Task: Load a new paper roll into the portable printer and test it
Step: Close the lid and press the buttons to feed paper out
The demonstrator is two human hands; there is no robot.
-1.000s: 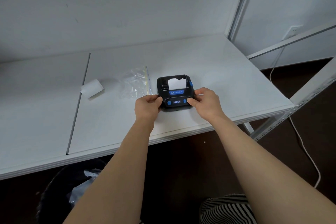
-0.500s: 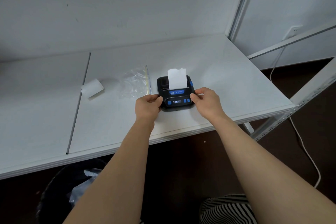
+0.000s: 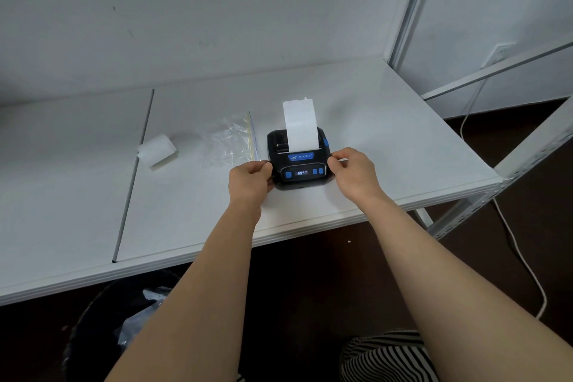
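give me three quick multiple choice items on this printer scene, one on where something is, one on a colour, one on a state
1. Where is the spare paper roll?
A. left of the printer, past the plastic bag
B. on top of the printer
C. on the floor

2. What colour are the printer's buttons?
A. red
B. blue
C. green

3. What is the paper strip doing?
A. lying torn off on the table
C. hidden inside
B. sticking up out of the printer

Answers: 1 A, roll lies beyond the bag; 2 B, blue against the black body; 3 B, strip rises from the slot while left hand and right hand grip the printer's sides.
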